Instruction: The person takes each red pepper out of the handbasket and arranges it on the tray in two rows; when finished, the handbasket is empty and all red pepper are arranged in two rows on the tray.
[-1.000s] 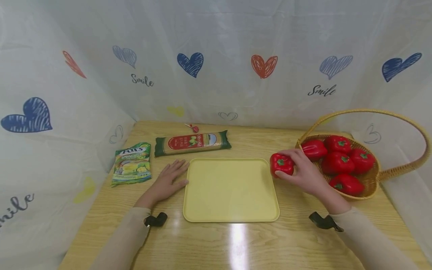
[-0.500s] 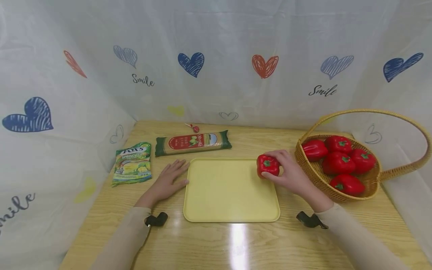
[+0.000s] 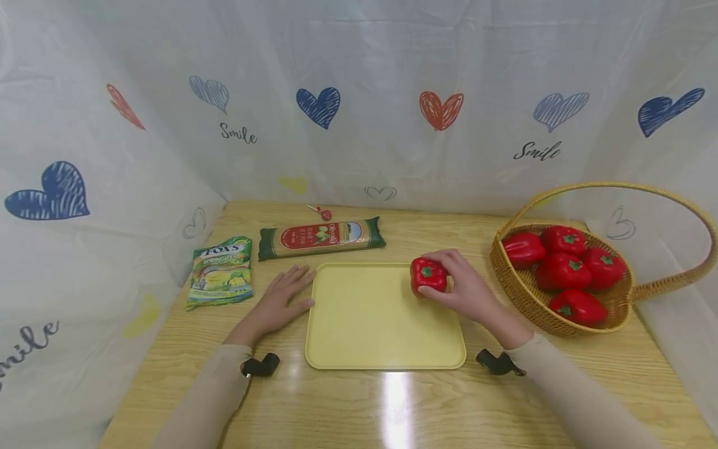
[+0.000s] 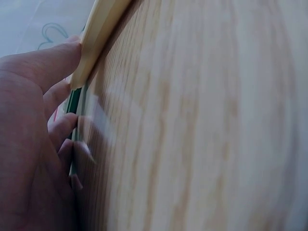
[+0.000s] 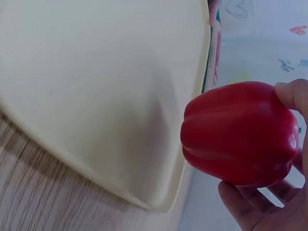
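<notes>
My right hand grips a red bell pepper, thumb on one side and fingers on the other. In the right wrist view the pepper hangs over the yellow tray, its shadow falling on the tray's surface. My left hand lies with straight fingers at the left edge of the tray. In the left wrist view the thumb of that hand touches the tray's rim, and the other fingertips rest on the table.
A wicker basket with a tall handle stands at the right, holding several red bell peppers. Behind the tray lie a pasta packet and a lollipop. A green candy bag sits at the left. A printed curtain borders the table.
My right hand has carried the bell pepper leftward, from between basket and tray to above the tray's right part. The left hand has stayed at the tray's edge.
</notes>
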`<state>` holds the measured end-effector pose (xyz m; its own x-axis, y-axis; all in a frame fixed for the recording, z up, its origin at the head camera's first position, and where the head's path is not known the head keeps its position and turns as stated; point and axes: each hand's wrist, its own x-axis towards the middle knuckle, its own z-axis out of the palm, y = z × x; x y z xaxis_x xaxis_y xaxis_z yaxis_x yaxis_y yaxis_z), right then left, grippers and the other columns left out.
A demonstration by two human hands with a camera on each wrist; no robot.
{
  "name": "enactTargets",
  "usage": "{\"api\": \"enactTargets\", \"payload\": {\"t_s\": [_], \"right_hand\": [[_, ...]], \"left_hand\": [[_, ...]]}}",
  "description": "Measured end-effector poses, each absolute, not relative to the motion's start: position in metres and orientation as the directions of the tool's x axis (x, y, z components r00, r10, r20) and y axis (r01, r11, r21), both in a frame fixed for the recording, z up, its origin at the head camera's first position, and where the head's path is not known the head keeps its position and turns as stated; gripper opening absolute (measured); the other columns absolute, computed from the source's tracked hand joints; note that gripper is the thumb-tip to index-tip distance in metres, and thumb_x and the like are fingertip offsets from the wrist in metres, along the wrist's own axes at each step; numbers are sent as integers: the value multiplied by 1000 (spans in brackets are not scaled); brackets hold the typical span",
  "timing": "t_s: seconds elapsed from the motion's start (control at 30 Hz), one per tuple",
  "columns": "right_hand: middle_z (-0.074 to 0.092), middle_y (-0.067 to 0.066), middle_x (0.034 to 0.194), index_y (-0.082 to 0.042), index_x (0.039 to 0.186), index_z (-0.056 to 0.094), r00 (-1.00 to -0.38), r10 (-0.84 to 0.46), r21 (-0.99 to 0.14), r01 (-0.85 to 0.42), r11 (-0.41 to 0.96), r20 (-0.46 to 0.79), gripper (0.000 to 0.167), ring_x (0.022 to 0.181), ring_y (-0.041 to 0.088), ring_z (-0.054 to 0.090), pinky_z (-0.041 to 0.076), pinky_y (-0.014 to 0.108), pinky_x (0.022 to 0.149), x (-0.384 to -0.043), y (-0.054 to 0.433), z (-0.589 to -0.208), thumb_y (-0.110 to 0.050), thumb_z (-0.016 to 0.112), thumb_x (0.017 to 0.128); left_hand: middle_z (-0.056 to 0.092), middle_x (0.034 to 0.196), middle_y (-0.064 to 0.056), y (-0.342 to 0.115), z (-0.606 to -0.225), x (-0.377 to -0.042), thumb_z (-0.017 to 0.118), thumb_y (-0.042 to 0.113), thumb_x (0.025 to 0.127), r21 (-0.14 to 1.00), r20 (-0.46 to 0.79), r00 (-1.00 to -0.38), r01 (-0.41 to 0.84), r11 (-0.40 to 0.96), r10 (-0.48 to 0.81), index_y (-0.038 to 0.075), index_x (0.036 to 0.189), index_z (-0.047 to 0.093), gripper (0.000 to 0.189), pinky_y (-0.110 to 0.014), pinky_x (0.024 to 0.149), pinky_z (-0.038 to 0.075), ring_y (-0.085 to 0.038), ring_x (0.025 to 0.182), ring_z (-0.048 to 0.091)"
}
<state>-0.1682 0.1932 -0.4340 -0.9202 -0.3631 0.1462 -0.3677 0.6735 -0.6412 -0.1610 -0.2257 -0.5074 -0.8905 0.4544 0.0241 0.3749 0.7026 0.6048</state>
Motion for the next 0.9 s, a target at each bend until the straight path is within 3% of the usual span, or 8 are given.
{"api": "enactTargets", "payload": {"t_s": [0.9], "right_hand": [[54,6,133,-17,139,60,-895,-424,-680,-399,615,142,61,118,28,58,58,49,95,-181,140,-448,-36,83,86]], "left_hand": [[26,167,-12,-225,-508,-161,59,40,103,607,30,-892,375,700,451,16,160,35,67,-54,126,1,-34,156,11]]}}
